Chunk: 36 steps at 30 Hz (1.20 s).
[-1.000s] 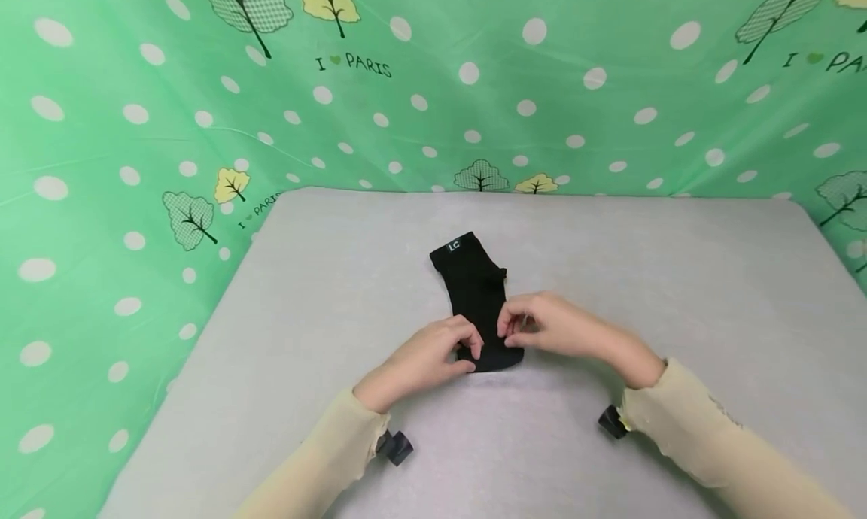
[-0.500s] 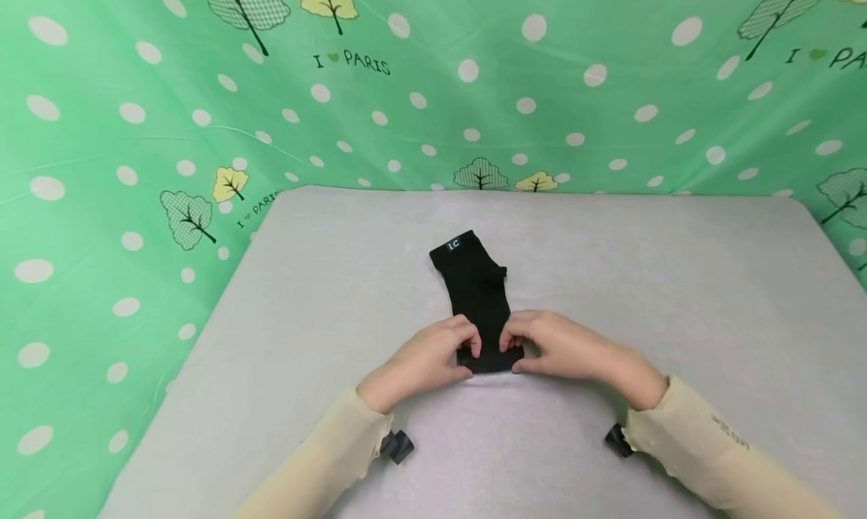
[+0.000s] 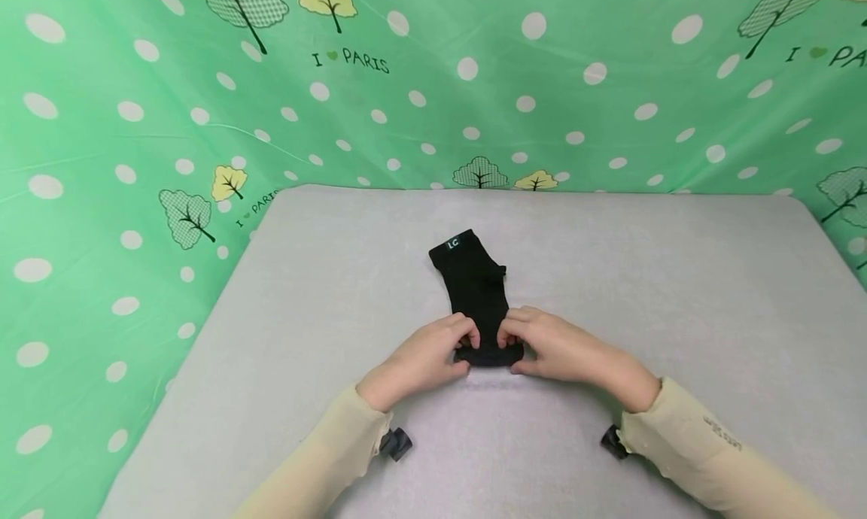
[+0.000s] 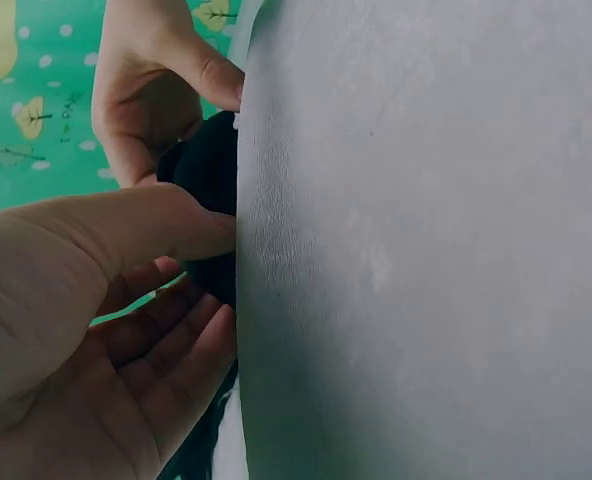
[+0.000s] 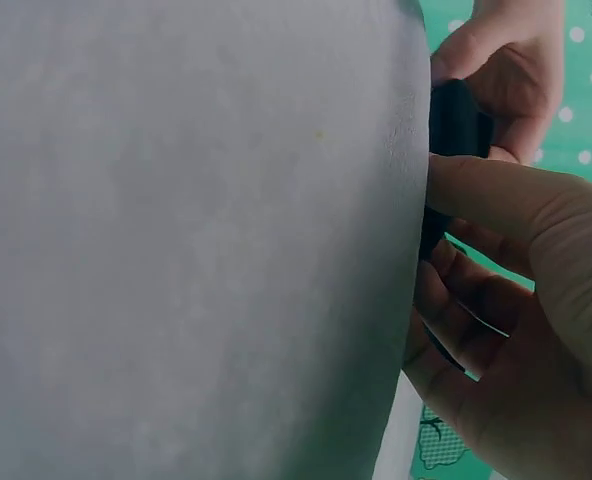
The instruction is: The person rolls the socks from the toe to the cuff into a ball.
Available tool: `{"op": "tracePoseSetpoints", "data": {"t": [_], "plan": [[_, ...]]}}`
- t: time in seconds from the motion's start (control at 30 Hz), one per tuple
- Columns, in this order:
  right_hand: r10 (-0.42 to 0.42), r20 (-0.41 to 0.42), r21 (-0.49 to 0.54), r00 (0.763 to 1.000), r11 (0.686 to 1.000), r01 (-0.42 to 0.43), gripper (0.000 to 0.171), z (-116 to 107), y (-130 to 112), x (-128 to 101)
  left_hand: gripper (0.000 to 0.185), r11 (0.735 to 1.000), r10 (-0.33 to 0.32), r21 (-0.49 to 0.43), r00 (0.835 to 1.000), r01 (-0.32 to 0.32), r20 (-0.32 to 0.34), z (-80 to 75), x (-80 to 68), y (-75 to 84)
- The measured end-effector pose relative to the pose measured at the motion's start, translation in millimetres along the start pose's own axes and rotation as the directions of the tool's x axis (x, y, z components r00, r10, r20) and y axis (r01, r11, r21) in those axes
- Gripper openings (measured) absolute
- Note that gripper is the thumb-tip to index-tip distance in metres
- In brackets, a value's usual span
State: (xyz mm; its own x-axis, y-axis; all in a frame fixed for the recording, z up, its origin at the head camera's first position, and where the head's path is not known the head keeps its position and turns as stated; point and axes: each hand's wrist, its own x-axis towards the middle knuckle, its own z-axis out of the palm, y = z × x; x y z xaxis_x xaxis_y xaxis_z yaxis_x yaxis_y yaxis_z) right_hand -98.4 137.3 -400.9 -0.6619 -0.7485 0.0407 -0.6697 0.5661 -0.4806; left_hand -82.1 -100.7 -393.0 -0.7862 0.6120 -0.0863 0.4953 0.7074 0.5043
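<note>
A black sock lies on the grey table, its cuff with a small light-lettered label pointing away from me. The near end is turned up into a short thick roll. At the left end of this roll, my left hand pinches the fabric between thumb and curled fingers. My right hand grips the right end the same way. In the left wrist view the dark roll shows between both hands. From the right wrist, the same bunched fabric appears beyond my thumb, partly hidden by the table surface.
The grey padded table extends around the sock on all sides. Behind and to the left hangs a green polka-dot cloth with printed trees. Black wrist mounts sit at both cream sleeves.
My right hand has come down toward the near end of the sock and taken hold of its right corner. The flat near end is now folded up into a roll, while the left hand stays almost in place.
</note>
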Motion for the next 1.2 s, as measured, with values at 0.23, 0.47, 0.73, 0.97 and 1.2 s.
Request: {"op": "tracePoseSetpoints", "data": {"t": [0.23, 0.47, 0.73, 0.97, 1.2], "plan": [[0.053, -0.048, 0.024, 0.997, 0.998, -0.052, 0.019, 1.0, 0.0, 2.1, 0.022, 0.99, -0.032, -0.141, 0.998, 0.025, -0.046, 0.8, -0.5, -6.2], [0.138, -0.102, 0.142, 0.985, 0.982, -0.123, 0.022, 0.3, 0.7, 1.4, 0.018, 0.958, -0.123, -0.269, 0.988, 0.094, -0.093, -0.8, 1.6, -7.6], [0.196, -0.162, 0.213, 0.967, 0.964, -0.159, 0.02, 2.0, 3.4, 1.0, 0.009, 0.939, -0.204, -0.311, 0.964, 0.144, -0.169, -1.8, 3.5, -6.2], [0.231, -0.185, 0.249, 0.955, 0.951, -0.182, 0.013, 4.1, 4.6, 4.1, 0.006, 0.939, -0.238, -0.299, 0.95, 0.172, -0.201, -0.4, 4.9, -6.0], [0.248, -0.228, 0.22, 0.942, 0.955, -0.198, 0.011, 5.2, 5.3, 6.7, 0.004, 0.948, -0.245, -0.257, 0.948, 0.191, -0.201, 0.5, 5.8, -5.9]]}}
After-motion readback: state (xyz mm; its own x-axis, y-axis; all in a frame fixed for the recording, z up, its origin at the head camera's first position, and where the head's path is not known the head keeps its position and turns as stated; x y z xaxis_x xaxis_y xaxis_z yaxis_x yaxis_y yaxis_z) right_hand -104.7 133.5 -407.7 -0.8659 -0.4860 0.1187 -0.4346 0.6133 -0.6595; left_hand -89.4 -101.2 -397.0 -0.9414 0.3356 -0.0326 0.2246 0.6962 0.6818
